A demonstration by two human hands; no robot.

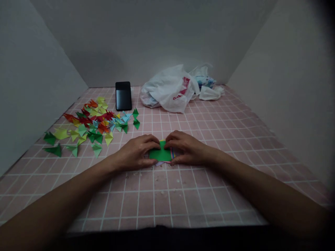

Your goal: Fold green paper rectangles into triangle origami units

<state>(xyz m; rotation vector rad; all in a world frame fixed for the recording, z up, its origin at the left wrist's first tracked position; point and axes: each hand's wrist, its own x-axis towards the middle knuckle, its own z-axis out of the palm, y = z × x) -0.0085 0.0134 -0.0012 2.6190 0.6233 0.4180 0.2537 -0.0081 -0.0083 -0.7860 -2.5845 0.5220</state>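
Observation:
A green paper sheet (160,154) lies on top of a small stack of coloured papers (172,153) in the middle of the pink checked table (214,139). My left hand (136,151) presses on the green sheet's left side, fingers curled over its upper edge. On the sheet's right side rests my right hand (184,147), fingertips meeting the left hand's at the top edge. Both hands pinch the green paper; the stack's lower layers are mostly hidden under them.
A heap of several folded paper triangles (90,125) in green, yellow, red, orange and blue spreads at the left. A black phone (123,96) lies behind it. White plastic bags (175,89) sit at the back. Grey walls close in on three sides.

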